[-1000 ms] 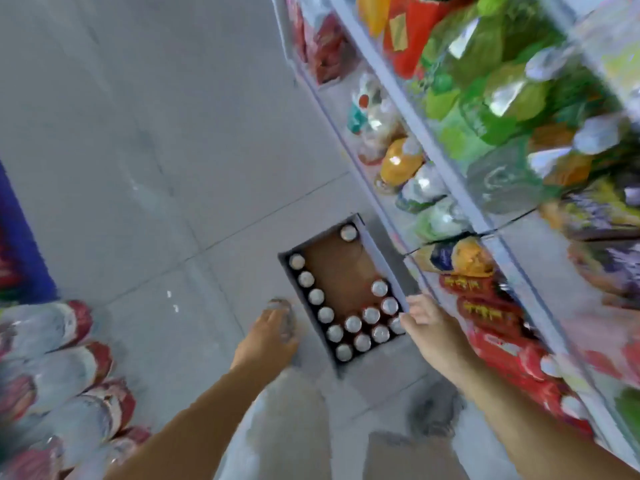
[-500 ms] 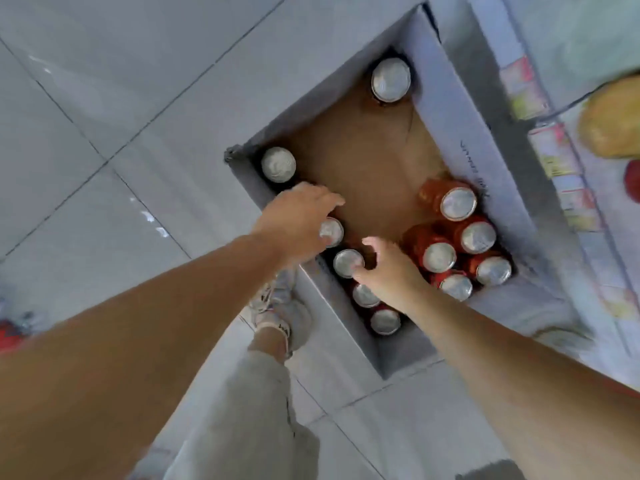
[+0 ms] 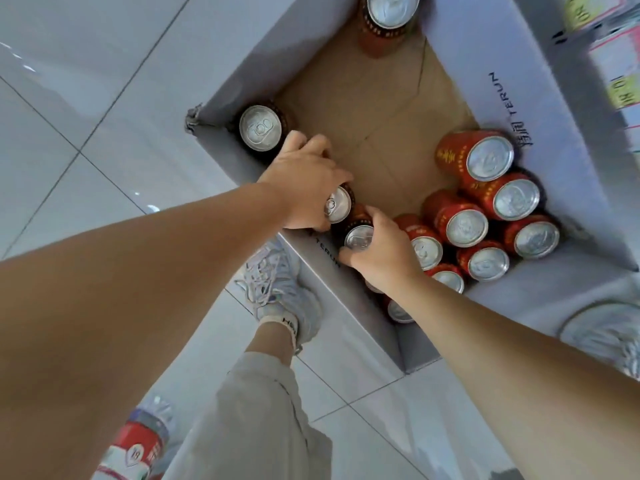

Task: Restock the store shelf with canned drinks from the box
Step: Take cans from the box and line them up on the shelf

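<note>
An open grey cardboard box with a brown floor sits on the tiles and holds several red cans with silver tops. My left hand grips one can along the box's left wall. Just below it my right hand grips the neighbouring can. A cluster of cans stands at the right. Single cans stand in the left corner and the far corner.
The store shelf edge with price labels runs along the right. My leg and white sneaker stand left of the box, another sneaker at the right. A packaged item lies at the lower left on the tile floor.
The camera dropped closer to the box. Both hands went from above the floor into the box, and each now grips a can along the left wall.
</note>
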### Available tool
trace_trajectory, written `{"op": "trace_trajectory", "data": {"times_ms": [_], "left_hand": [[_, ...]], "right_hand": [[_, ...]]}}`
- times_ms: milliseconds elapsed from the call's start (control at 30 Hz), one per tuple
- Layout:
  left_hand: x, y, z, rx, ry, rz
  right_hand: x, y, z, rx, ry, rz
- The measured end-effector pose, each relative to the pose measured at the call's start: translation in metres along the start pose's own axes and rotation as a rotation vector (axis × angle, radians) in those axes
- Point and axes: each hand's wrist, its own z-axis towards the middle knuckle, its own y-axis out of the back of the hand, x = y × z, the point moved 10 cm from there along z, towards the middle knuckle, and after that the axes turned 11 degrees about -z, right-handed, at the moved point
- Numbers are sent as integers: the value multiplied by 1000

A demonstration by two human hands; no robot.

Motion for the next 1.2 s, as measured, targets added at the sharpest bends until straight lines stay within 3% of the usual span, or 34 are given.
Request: {"op": "trace_trajectory", "data": {"times_ms": [200, 333, 533, 667, 967, 1200], "left_hand": [[-12, 59, -37, -55, 123, -439], [-29, 135, -90, -210, 234, -692], [-113, 290, -200, -405, 226, -822], [-190, 411, -296, -641, 234, -821], [-364, 636, -476, -1062, -154, -539], [-478, 733, -546, -1157, -436, -587]], "right_hand": [[5, 67, -64, -89, -33, 142], [24, 148, -124, -181, -29, 213], [92, 297, -266, -309, 112, 306], [147, 403, -399, -411, 259, 326], [199, 553, -685, -750, 478, 427], [181, 628, -844, -1070, 589, 549]]}}
